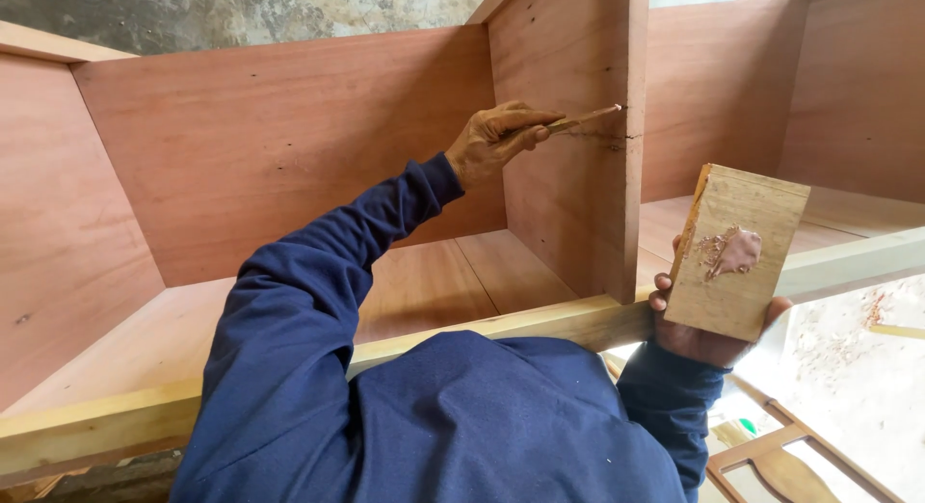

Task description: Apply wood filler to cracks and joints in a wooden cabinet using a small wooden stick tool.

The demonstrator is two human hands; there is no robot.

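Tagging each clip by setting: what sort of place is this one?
Most likely a carpentry or furniture workshop. An unfinished wooden cabinet fills the view, the left hand works a thin stick along its divider panel, the right hand holds a board dabbed with brown filler, and wood shavings litter the floor.

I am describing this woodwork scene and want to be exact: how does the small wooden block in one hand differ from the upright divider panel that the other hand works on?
The small block is pale yellowish; the divider panel is reddish-brown. The block is loose, held up in the right hand; the panel is fixed in the cabinet. The block carries a dab of brownish filler paste; the panel is touched by a thin tool in the left hand. Both are flat wood.
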